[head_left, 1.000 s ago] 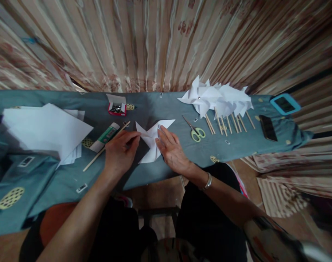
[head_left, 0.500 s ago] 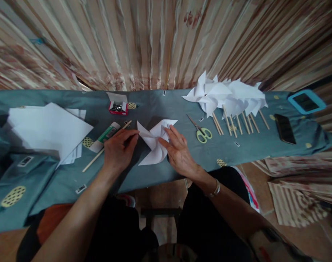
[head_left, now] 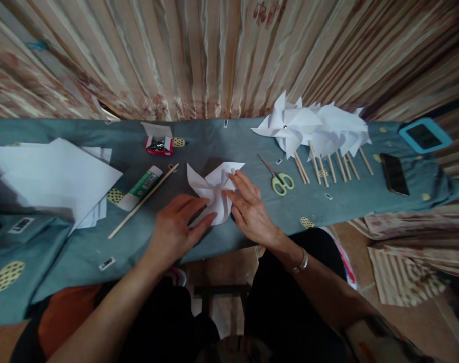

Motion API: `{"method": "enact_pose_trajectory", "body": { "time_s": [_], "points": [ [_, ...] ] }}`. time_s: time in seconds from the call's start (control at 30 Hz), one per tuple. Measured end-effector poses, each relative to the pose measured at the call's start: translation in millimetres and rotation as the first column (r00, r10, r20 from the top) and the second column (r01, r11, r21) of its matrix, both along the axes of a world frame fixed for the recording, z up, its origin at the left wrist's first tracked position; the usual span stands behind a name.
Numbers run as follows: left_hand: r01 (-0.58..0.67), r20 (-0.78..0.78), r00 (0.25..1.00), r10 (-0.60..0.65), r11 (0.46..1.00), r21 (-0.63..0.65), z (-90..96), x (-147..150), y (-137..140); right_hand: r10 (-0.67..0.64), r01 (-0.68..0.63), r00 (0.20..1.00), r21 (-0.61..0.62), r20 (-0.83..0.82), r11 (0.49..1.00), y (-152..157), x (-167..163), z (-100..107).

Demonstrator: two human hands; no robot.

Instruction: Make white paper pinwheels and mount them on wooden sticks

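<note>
A white paper pinwheel (head_left: 214, 187) without a stick lies on the cloth in front of me, its blades curled toward the middle. My right hand (head_left: 252, 207) holds its right side, fingers bent over the curled blades and the centre. At the lower left blade, my left hand (head_left: 180, 222) has its thumb and fingers on the paper corner, which they partly hide. Left of the pinwheel, a thin wooden stick (head_left: 143, 201) rests slantwise beside a green and white glue stick (head_left: 146, 181).
White paper sheets (head_left: 59, 176) are stacked at the left. Behind stands an open red box (head_left: 159, 145) of small metal pieces. Green-handled scissors (head_left: 282, 182), several finished pinwheels on sticks (head_left: 308, 126), a dark phone (head_left: 394, 174) and a blue-framed device (head_left: 425, 135) lie rightward.
My left hand has moved from the upper left blade down to the lower left one, whose corner is now lifted inward. My right hand stays on the pinwheel. The view has shifted slightly.
</note>
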State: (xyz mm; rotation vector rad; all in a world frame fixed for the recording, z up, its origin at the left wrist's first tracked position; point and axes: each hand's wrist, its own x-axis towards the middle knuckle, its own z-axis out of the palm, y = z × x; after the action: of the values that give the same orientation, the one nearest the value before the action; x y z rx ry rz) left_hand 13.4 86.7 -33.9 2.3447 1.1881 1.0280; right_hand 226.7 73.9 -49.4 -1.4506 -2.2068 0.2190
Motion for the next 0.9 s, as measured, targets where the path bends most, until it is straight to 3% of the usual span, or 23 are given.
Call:
{"method": "enact_pose_trajectory", "body": {
  "time_s": [0.1,0.23,0.6,0.9],
  "points": [
    [0.136,-0.079,0.989,-0.129,0.987,0.091,-7.2,11.4,-13.5,0.005,-0.005,1.000,-0.009,-0.026,1.000,-1.4,0.3,2.8],
    [0.187,-0.146,0.974,-0.176,0.980,0.067,-14.6,19.6,-18.2,0.015,-0.016,0.997,-0.016,-0.071,1.000,-3.1,0.5,8.2],
    [0.175,-0.123,0.976,-0.178,0.984,-0.033,-12.6,20.5,-16.0,-0.032,0.011,0.967,-0.082,-0.252,0.997,-4.8,2.4,11.8],
    [0.132,-0.062,0.989,-0.131,0.991,0.005,-16.2,19.6,-20.5,-0.117,0.102,0.958,-0.070,-0.263,0.992,-3.0,3.1,8.1]
  ]
}}
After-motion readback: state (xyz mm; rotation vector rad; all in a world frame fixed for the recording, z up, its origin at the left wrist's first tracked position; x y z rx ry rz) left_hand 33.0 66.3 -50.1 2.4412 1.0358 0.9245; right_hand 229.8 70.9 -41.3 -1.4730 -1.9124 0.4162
